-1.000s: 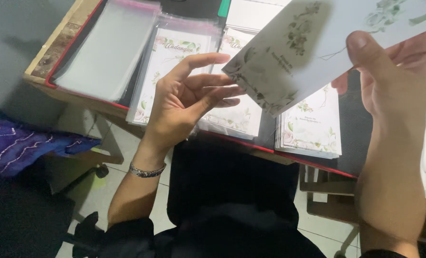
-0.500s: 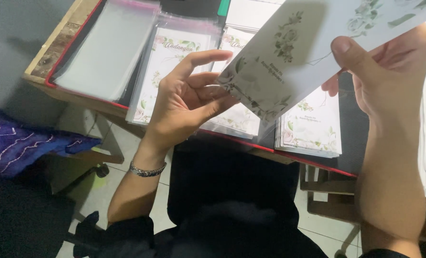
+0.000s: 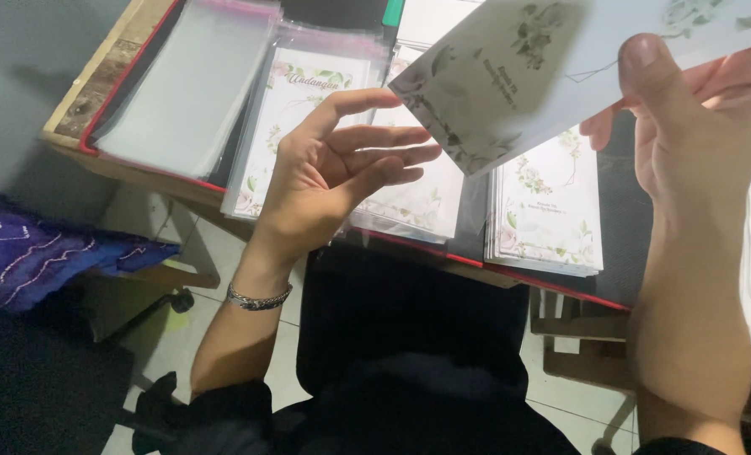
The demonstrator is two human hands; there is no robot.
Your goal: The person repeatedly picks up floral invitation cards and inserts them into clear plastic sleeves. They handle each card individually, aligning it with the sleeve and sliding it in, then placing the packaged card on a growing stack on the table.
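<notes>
R hand (image 3: 695, 126), upper right of frame, pinches a floral printed card (image 3: 518, 76) w/ thumb on top. L hand (image 3: 333, 177), center, is spread open, fingertips just beside card's lower-left corner. To do it well, L hand should steady that corner w/o creasing. Card's top edge is cut off; print is too blurred to make out. Card stacks (image 3: 548, 211) lie below on the table (image 3: 80, 109).

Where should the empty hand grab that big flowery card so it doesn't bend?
Probably at the card's free lower-left corner, coming from the left side. The right hand already pinches its right part, thumb on top, so that corner juts out unsupported toward the left hand, which is open just beside it. Thumb on top, fingers beneath the flat sheet, would likely steady it.
</notes>
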